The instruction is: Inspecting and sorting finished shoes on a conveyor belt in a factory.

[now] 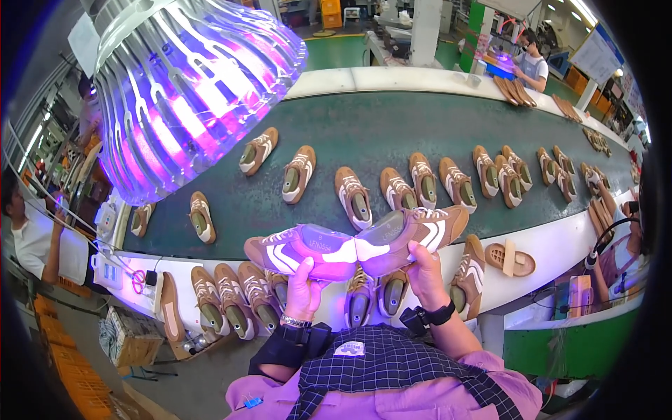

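My left hand [304, 292] grips a brown and white sneaker [287, 253] by its heel end, the toe pointing left. Another sneaker [435, 229] of the same kind is gripped in my right hand [425, 278], its toe to the right. Their heels meet, or nearly meet, in front of my chest, and a dark green last fills each shoe. Purple light falls mostly on the left one. Just beneath my hands, more sneakers [227, 297] stand along the white near ledge [502, 294], some partly hidden by my hands.
A large finned lamp [203, 98] glowing purple hangs at upper left. Several sneakers stand on the green conveyor belt [392, 122] beyond my hands. Loose soles [509, 259] lie on the ledge at both sides. Co-workers sit at far left [42, 238], right and back right [533, 63].
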Demonstrator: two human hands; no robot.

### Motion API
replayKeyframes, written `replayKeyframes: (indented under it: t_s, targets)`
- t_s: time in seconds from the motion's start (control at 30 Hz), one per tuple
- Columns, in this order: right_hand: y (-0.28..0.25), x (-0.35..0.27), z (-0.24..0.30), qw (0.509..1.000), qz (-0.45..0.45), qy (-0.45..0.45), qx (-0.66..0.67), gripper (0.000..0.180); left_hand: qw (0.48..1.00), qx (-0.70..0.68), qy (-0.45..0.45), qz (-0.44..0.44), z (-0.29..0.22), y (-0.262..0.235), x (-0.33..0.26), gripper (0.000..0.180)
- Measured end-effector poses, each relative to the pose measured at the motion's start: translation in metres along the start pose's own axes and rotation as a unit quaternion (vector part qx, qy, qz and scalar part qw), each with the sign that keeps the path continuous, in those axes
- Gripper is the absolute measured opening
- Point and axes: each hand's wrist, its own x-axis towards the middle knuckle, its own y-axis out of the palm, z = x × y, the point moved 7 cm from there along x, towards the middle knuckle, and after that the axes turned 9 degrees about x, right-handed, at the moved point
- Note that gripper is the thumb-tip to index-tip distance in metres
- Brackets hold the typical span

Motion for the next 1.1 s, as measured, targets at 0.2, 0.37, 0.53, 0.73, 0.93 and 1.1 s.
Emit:
replayKeyframes:
  t_s: [0.2,0.37,0.53,0.73,0.93,1.1]
  targets:
    - [0.004,0.004,-0.016,0.995,0.016,0.071,0.064,0.032,0.994,-0.085,-0.001,0.065,-0.010,-0.014,0.002,0.058]
    - [0.009,0.013,-0.039,0.984,0.044,0.150,0.088,0.039,0.979,-0.178,-0.017,0.092,-0.057,-0.032,0.044,0.058]
    - [0.023,0.024,-0.079,0.974,0.057,0.215,0.043,0.041,0.981,-0.191,-0.037,0.005,-0.071,-0.171,0.133,0.051]
    - [0.024,0.053,-0.120,0.958,0.028,0.282,0.039,0.049,0.981,-0.191,-0.029,0.006,-0.105,-0.234,0.198,0.048]
    - [0.107,0.111,-0.179,0.927,0.093,0.361,0.041,0.064,0.986,-0.029,0.050,-0.159,-0.097,-0.378,0.253,0.042]
    - [0.155,0.234,-0.201,0.962,0.088,0.227,0.122,0.043,0.746,0.524,0.010,-0.409,-0.117,-0.342,0.241,0.051]
